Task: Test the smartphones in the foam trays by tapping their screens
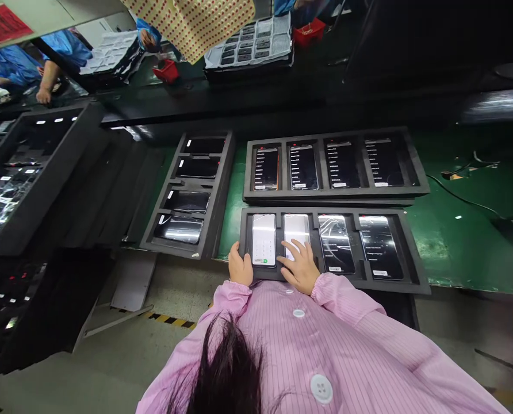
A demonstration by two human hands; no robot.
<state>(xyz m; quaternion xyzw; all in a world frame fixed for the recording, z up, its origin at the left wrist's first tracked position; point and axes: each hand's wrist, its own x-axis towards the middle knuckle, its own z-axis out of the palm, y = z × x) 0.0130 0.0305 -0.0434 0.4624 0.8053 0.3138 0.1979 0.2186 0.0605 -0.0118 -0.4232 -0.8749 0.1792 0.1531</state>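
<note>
A black foam tray lies at the near table edge with phones in its slots. My right hand rests over the second phone from the left, fingers spread on its lit white screen. At the tray's left end, my left hand is beside the first phone, thumb and fingers apart, with nothing visible in it. That phone shows a white keypad screen. The third phone and fourth phone have dark screens with text lines.
Behind is another foam tray of phones showing lists. A third tray stands left, beside stacked black trays. A cable lies right. Across the bench are red bins, phone stacks and people in blue sleeves.
</note>
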